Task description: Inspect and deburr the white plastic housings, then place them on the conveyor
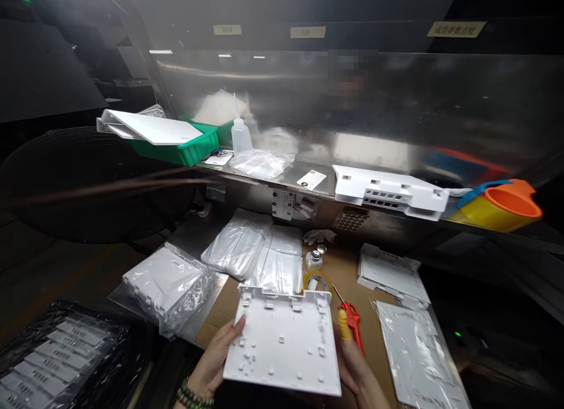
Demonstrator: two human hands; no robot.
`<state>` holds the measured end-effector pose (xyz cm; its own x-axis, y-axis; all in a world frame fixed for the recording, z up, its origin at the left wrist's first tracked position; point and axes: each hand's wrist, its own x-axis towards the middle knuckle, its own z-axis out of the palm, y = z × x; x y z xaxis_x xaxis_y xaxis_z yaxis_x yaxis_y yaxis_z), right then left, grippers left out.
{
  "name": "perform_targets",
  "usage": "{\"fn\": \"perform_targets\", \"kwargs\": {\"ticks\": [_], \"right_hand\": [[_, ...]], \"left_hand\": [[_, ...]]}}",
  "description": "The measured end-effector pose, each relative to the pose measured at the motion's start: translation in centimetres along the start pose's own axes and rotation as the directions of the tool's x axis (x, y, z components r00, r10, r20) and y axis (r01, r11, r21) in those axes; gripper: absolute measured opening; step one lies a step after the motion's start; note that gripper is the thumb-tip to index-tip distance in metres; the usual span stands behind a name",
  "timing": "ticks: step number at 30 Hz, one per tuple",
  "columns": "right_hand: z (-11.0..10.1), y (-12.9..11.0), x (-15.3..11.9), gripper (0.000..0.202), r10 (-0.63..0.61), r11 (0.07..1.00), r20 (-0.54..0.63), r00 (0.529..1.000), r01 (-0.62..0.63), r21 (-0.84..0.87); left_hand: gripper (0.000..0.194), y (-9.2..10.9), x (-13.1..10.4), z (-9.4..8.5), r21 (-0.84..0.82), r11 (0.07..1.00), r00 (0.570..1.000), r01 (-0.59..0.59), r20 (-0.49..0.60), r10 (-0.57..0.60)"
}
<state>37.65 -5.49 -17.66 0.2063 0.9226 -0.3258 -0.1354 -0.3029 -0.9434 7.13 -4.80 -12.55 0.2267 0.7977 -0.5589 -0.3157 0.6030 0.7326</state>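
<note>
A white plastic panel (282, 353) with small clips and posts on its face is held up at the bottom centre. My left hand (218, 353) grips its left edge, thumb on the face, a beaded bracelet at the wrist. On the right edge is my right hand (352, 362), with a yellow cover on one finger; its other fingers are partly hidden behind the panel. Just beyond the right hand lies a red-handled tool (351, 318) with a thin metal nozzle, beside a roll of tape (318, 281).
Bagged panels (167, 282) sit at left, plastic bags (277, 256) behind, more white panels (394, 274) at right. A small bottle (314, 260) stands near the tape. The shelf holds a green bin (189, 150), white bottle (241, 136), white housing (390, 191) and orange-yellow cup (502, 212).
</note>
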Motion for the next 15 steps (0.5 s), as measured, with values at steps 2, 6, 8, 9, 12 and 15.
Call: {"fn": "perform_targets", "kwargs": {"ticks": [2, 6, 8, 9, 12, 15], "right_hand": [[-1.0, -0.9, -1.6, 0.067, 0.162, 0.96, 0.059, 0.985, -0.171, 0.221], [-3.7, -3.2, -3.6, 0.067, 0.319, 0.833, 0.012, 0.948, -0.286, 0.473], [-5.0, -4.4, -4.5, 0.065, 0.294, 0.833, -0.105, 0.95, -0.201, 0.515], [-5.5, -5.0, -5.0, 0.064, 0.276, 0.833, -0.171, 0.946, -0.147, 0.533], [-6.6, -7.0, -6.9, 0.062, 0.227, 0.835, -0.36, 0.905, 0.009, 0.55], [-6.9, -8.7, -8.8, 0.062, 0.178, 0.85, -0.463, 0.868, 0.102, 0.517]], "left_hand": [[0.061, -0.3, 2.4, 1.0, 0.155, 0.986, 0.998, -0.059, 0.024, 0.056], [0.061, -0.7, 8.9, 1.8, 0.453, 0.871, 0.98, -0.192, 0.049, 0.191], [0.052, -0.8, 12.3, 1.5, 0.618, 0.744, 0.963, -0.253, 0.083, 0.258], [0.043, -0.7, 13.9, 1.4, 0.692, 0.664, 0.952, -0.283, 0.121, 0.281], [0.031, -0.7, 17.6, 0.6, 0.829, 0.409, 0.917, -0.381, 0.284, 0.279], [0.032, -0.8, 19.8, -0.2, 0.863, 0.217, 0.885, -0.455, 0.414, 0.212]]}}
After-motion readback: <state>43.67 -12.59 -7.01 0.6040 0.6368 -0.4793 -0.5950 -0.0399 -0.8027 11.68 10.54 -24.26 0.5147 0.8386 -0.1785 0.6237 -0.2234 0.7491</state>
